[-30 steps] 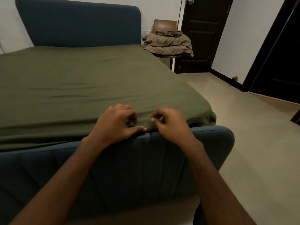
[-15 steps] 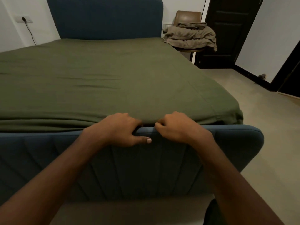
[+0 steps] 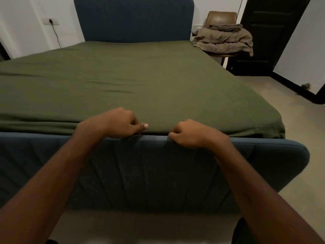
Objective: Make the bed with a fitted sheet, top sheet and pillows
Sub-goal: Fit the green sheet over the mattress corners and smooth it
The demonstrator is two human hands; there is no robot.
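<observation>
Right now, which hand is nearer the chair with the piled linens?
Right. The right hand grips the green sheet at its foot edge, toward the chair; the left hand grips the same edge further left, farther away.

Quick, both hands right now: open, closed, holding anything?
Left hand: closed, pinching the green sheet at its foot edge.
Right hand: fingers curled at the same edge; grip hidden, cannot be told.

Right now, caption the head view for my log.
At the blue footboard, left hand and right hand grip the green sheet; beige linens sit piled on a chair.
</observation>
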